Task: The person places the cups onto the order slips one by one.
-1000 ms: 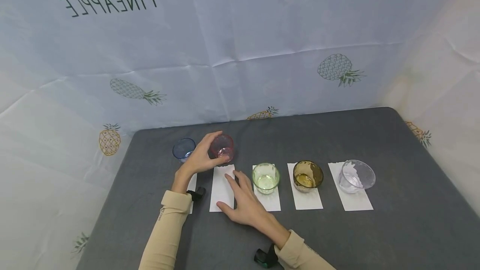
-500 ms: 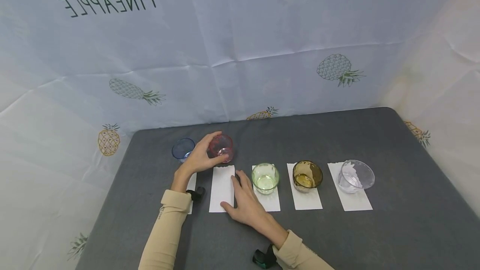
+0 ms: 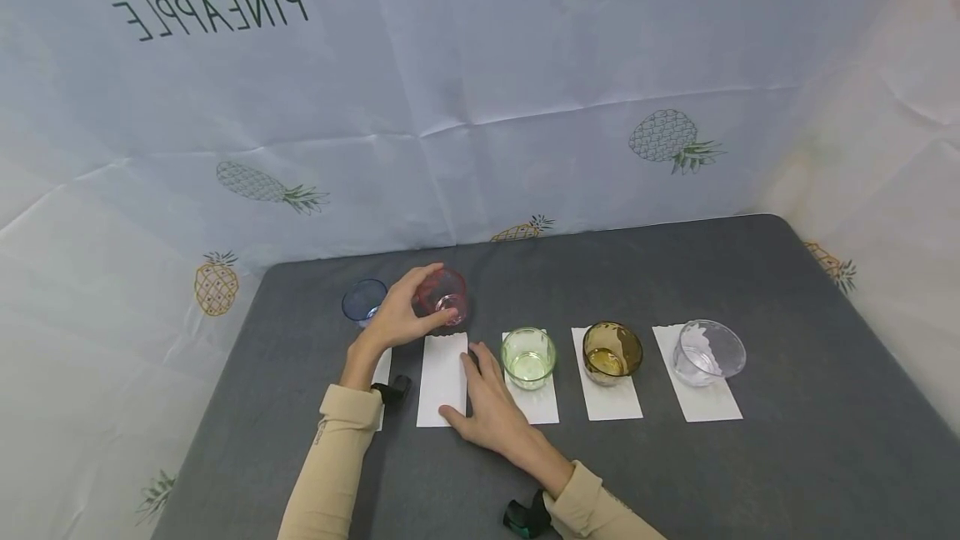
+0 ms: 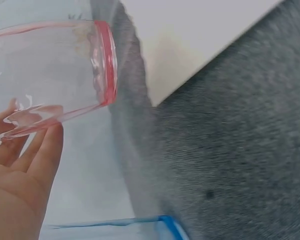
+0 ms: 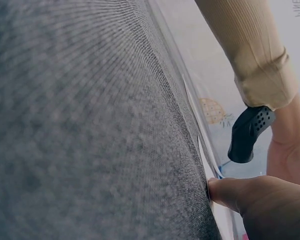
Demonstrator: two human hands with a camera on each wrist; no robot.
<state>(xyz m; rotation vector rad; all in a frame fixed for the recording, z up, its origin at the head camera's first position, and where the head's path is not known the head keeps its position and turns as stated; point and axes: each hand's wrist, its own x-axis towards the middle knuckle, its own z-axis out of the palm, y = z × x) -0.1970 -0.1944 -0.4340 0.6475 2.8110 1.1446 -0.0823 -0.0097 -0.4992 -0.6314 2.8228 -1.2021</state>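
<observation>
My left hand (image 3: 397,315) grips a pink-tinted glass cup (image 3: 448,294) between thumb and fingers, just beyond the top end of a white paper slip (image 3: 438,382). In the left wrist view the fingers curve around the side of the same glass cup (image 4: 65,65), which has a red rim. My right hand (image 3: 495,407) rests with spread fingers at the right side of that slip, its thumb on the lower part. The right wrist view shows the thumb (image 5: 235,192) touching the paper's edge. Left of my left hand stands a blue glass cup (image 3: 362,300), partly covered by the hand.
On the dark grey table (image 3: 600,482), a green glass cup (image 3: 528,357), an amber glass cup (image 3: 611,352) and a clear glass cup (image 3: 707,352) stand on their own white slips. Another slip (image 3: 382,369) is partly hidden by my left wrist. A pineapple-print cloth (image 3: 450,65) hangs behind.
My right hand has shifted slightly, its thumb moving a little right and its fingers drawing closer to the slip's right edge. The left hand and pink cup stay in place.
</observation>
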